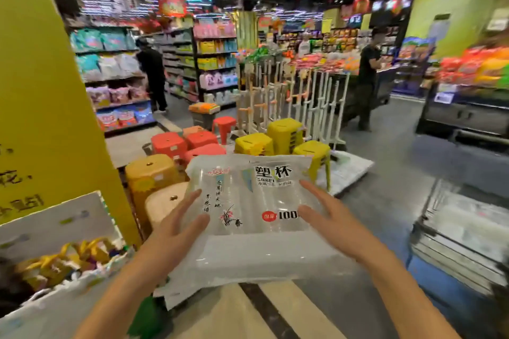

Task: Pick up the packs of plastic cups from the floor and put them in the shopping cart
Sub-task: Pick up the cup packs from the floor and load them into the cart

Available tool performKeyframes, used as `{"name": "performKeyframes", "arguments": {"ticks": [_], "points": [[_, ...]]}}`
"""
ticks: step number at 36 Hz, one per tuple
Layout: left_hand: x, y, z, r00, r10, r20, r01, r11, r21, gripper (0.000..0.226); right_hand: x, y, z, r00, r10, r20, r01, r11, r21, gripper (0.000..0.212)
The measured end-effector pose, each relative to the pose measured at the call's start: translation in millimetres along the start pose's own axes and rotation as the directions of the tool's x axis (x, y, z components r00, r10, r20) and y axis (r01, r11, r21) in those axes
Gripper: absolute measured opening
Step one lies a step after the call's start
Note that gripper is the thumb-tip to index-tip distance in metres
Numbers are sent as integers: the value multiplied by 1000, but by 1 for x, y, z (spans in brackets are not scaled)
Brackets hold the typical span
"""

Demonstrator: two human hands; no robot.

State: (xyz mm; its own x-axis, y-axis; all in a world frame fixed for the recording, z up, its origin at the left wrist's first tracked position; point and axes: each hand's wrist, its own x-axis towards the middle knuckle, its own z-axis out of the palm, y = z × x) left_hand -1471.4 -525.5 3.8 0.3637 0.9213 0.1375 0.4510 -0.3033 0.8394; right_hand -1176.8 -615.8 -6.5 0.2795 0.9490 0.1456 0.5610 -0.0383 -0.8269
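I hold a stack of clear packs of plastic cups [248, 217] at chest height in the middle of the head view. The top pack has black print and a red "100" mark. My left hand [176, 226] grips the stack's left side and my right hand [327, 215] grips its right side. On each hand the thumb and one finger lie on top, and the other fingers are hidden under the packs. The wire shopping cart [421, 228] stands low at the right and is blurred. Clear packs seem to lie inside it.
A yellow pillar [49, 107] rises close on the left, above a white bin [68, 292] of yellow goods. Red, yellow and beige plastic stools [253, 144] crowd the floor ahead, before white racks [308, 99]. Two people [367, 77] stand further off among shelves.
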Motion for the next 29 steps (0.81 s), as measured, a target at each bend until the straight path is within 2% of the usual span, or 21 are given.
{"name": "performKeyframes", "arguments": {"ticks": [5,12,16,24,29], "points": [[52,49,98,987,94,130,-89,995,-40,53,-13,61,-87,987,103,-126,-107,994,-31,56],[109,104,238,903,228,364,-185,971,-150,48,-48,129,-191,915,256,-311,-257,966,37,56],[133,129,305,847,273,457,-223,961,-161,55,-62,162,-231,860,336,-383,-337,939,68,57],[197,169,412,731,345,589,-279,939,-204,51,-54,223,-286,743,424,-518,-449,890,83,58],[253,186,469,649,372,664,-272,928,-255,53,-27,249,-316,663,462,-589,-560,828,20,58]]}}
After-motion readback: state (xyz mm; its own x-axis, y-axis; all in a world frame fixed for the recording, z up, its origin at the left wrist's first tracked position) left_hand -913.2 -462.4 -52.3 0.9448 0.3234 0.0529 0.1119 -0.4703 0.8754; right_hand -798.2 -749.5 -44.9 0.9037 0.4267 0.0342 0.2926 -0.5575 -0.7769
